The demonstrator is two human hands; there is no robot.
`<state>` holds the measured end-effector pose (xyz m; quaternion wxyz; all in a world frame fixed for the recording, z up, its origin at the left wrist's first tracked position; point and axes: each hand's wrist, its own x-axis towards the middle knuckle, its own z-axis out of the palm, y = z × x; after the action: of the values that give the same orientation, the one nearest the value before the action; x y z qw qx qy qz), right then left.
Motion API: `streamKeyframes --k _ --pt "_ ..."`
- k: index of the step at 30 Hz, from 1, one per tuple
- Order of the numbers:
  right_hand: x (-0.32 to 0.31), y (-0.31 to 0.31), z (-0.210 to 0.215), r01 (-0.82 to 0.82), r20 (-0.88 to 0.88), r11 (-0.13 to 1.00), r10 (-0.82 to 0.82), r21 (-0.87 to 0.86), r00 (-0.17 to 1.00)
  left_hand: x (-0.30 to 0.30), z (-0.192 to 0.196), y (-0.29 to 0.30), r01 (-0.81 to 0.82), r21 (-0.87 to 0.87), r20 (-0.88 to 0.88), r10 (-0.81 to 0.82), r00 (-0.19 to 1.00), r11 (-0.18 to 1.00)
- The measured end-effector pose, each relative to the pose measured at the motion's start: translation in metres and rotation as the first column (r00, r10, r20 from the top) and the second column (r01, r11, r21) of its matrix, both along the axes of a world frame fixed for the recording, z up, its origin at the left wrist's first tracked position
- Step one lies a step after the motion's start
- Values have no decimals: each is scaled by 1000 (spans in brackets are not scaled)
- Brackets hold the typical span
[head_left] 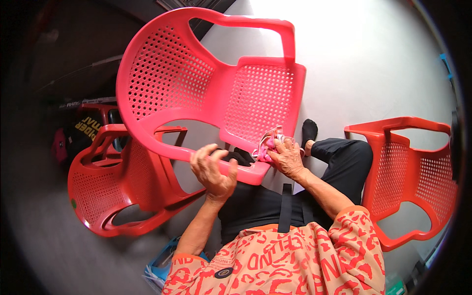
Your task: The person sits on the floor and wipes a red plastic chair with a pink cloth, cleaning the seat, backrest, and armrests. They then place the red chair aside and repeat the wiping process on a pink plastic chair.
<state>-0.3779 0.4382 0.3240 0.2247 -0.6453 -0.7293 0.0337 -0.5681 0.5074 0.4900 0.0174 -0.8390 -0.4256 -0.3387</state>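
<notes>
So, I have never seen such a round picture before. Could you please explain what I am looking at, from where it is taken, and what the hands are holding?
There is no machine here. The picture comes from a wide fisheye camera worn on a person's head, looking down, so straight edges bend near the rim. The two bare forearms rising from the lower edge belong to that person.

The left hand grips the front edge of a pink-red plastic chair that is tipped over in front of the person. The right hand presses a pink cloth against the same edge.

On the floor, one orange chair lies on the left and another orange chair on the right. The person's leg in black trousers stretches forward.
</notes>
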Motion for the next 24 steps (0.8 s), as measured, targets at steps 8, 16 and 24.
streamKeyframes --k 8,16,24 --pt "-48 81 -9 -200 -85 979 202 27 976 -12 -23 16 -153 -190 -4 155 988 970" --pt "-101 143 -17 -234 -89 972 235 25 968 -15 -23 16 -147 -273 -28 145 989 951" --pt "-55 110 -12 -508 -123 857 497 -84 859 -15 -24 18 -171 -214 -81 157 984 962"
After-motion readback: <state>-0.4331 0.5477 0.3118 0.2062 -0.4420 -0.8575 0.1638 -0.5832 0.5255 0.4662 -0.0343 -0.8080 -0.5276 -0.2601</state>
